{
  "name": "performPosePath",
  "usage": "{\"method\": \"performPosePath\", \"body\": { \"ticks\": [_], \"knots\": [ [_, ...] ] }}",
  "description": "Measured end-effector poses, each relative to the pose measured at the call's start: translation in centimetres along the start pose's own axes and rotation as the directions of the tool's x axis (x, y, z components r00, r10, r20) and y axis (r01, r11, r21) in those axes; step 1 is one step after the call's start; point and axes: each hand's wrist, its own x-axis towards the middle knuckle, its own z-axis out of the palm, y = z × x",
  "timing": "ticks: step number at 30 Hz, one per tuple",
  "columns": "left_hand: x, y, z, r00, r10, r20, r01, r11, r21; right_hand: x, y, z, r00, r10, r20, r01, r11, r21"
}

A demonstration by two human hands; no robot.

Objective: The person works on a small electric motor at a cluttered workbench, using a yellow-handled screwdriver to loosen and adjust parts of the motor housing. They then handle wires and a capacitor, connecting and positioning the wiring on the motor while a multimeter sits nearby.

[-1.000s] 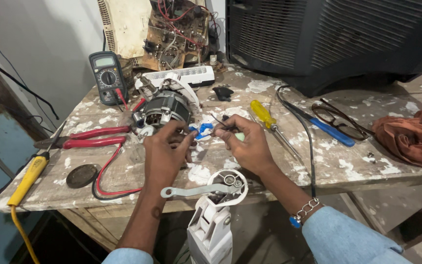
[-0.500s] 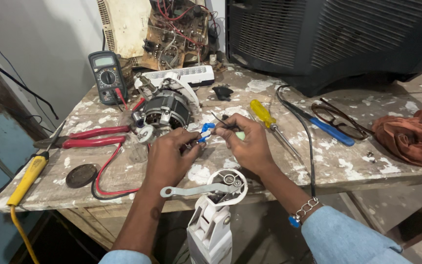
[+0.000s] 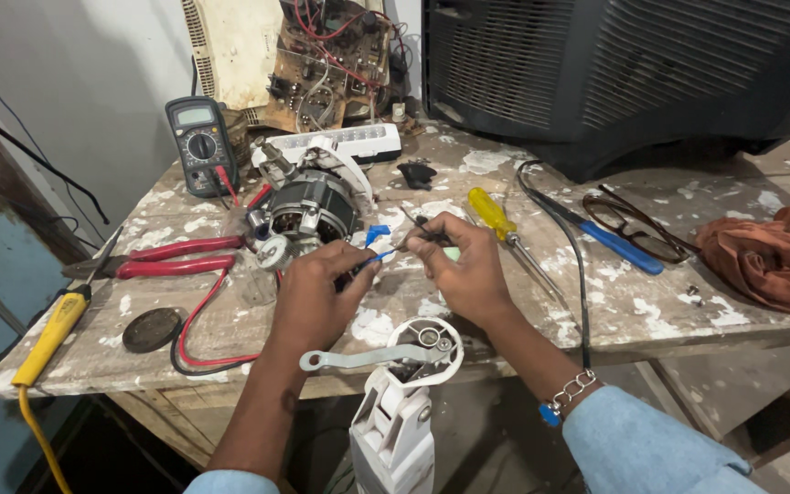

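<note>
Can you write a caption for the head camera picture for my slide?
Left hand and right hand pinch thin motor wires beside an electric motor on a paint-spattered workbench.

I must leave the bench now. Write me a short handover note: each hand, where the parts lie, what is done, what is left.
Left hand: pinches a blue wire beside the motor.
Right hand: pinches a thin dark wire end, meeting the left hand's.
Motor lies bare on the table, meter behind it, red pliers to its left, yellow screwdriver to the right.
Done: motor is out of its white housing.
Left: the wires look not yet joined.
</note>
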Motion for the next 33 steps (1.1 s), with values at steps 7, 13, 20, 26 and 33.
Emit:
{"method": "performPosePath", "body": {
  "ticks": [7, 13, 20, 26, 33],
  "knots": [
    [0.1, 0.9, -0.3, 0.992, -0.127, 0.003, 0.127, 0.992, 0.005, 0.1, 0.1, 0.1, 0.999, 0.039, -0.004, -0.039, 0.999, 0.022],
    [0.3, 1.4, -0.5, 0.99, -0.144, 0.001, 0.144, 0.989, -0.031, 0.0, -0.3, 0.3, 0.998, 0.055, 0.03, -0.056, 0.998, 0.037],
    [0.5, 1.7, -0.3, 0.969, -0.245, -0.017, 0.242, 0.966, -0.088, 0.0, -0.4, 0.2, 0.998, 0.059, 0.025, -0.06, 0.997, 0.054],
    [0.6, 1.7, -0.3, 0.965, -0.261, -0.032, 0.259, 0.963, -0.071, -0.1, -0.9, 0.1, 0.998, 0.058, 0.025, -0.058, 0.998, 0.026],
    [0.6, 1.3, -0.2, 0.969, -0.237, -0.065, 0.231, 0.969, -0.083, -0.2, -1.5, 0.2, 1.0, 0.006, 0.003, -0.006, 0.999, 0.039]
  ]
}}
